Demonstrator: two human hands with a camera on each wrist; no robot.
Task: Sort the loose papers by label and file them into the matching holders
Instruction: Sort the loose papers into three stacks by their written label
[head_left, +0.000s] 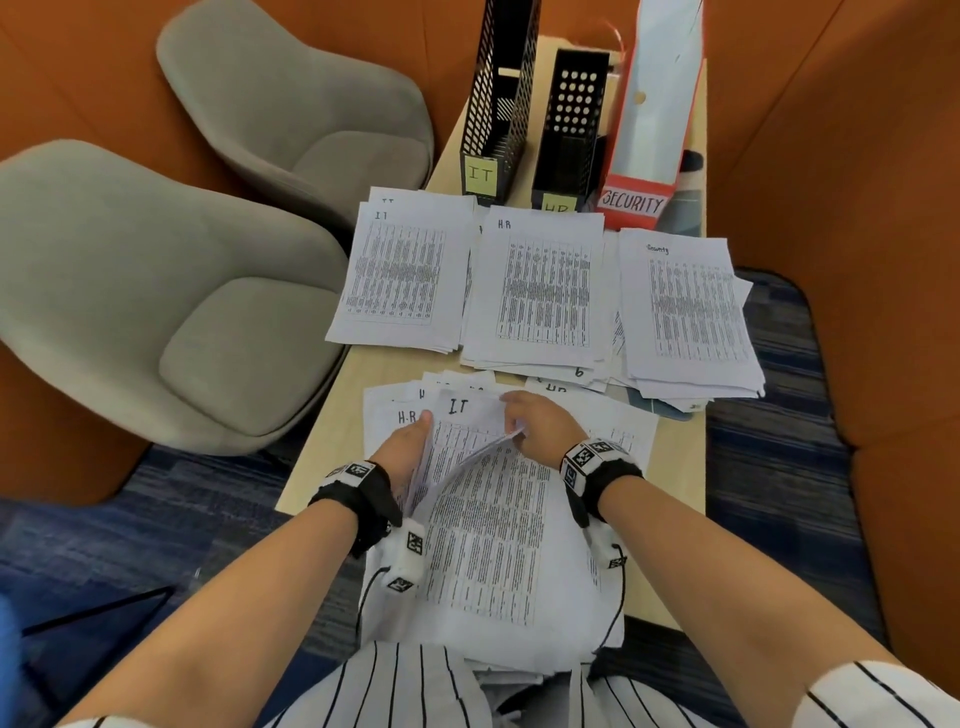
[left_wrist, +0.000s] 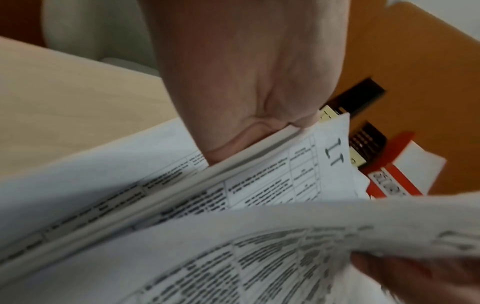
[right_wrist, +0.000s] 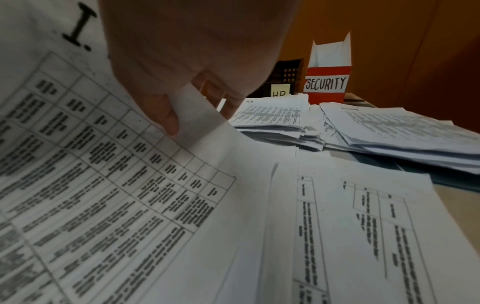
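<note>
Hands mid-sort, peeling an IT sheet off the loose pile.
Left hand (head_left: 404, 439) pinched the lifted sheets' edge; IT sheet (head_left: 470, 415) sat between; right hand (head_left: 537, 423) pinched its corner. Best to separate one sheet, then lay it squarely on the IT stack (head_left: 400, 270) far left.

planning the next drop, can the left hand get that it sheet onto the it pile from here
Probably yes: the IT pile lies open ahead-left of the left hand, nothing between; the right hand also pinches the IT sheet.
</note>
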